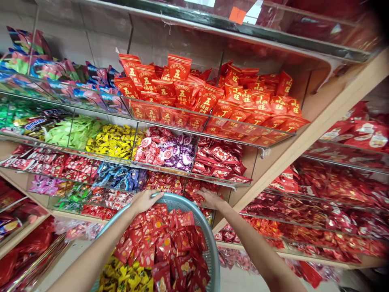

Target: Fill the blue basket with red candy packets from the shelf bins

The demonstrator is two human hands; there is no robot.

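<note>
Teal basket — lower part cut off.

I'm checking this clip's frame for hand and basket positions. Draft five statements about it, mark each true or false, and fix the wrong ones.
1. The left hand is at the far rim of the blue-green basket. True.
2. The basket holds only yellow packets. False: it holds yellow packets and red packets.
3. The right hand is over the yellow packets in the basket. False: it is at the red-wrapped candies on a low shelf.
4. On the shelf, the yellow-wrapped candies lie beside the light green ones. True.
5. In the picture, the purple-wrapped candies are left of the yellow-wrapped candies. False: they are to the right.
</note>
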